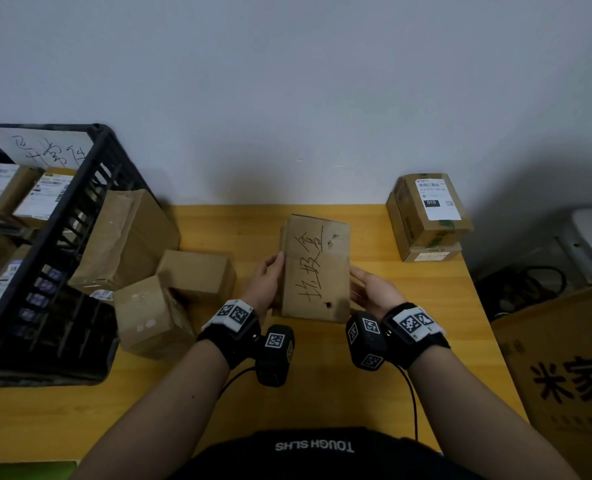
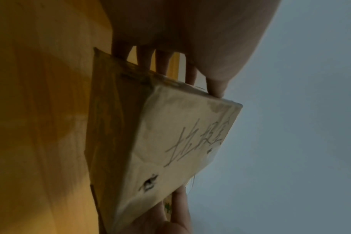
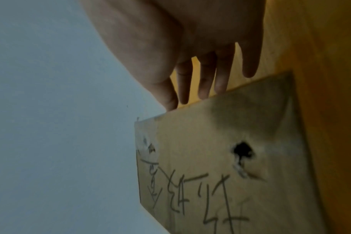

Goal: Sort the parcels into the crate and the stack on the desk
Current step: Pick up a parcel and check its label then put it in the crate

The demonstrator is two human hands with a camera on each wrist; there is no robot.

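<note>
Matt brown cardboard parcel (image 1: 317, 268), creased, scuffed and punctured, inked by hand; smooth yellow wood-look desk (image 1: 374, 386) with a slight sheen; black slatted plastic crate (image 1: 80, 216); stacked cardboard boxes (image 1: 427, 216), the top one bearing a white paper label (image 1: 438, 199).

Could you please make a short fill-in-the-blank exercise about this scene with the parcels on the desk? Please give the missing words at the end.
1. The box with handwriting is held by ____ hands.
2. The black crate stands on the ____ side of the desk.
3. The stack at the far right corner is made of ____ boxes.
4. The top box of the stack carries a ____ printed label.

Missing words: both; left; two; white
</note>
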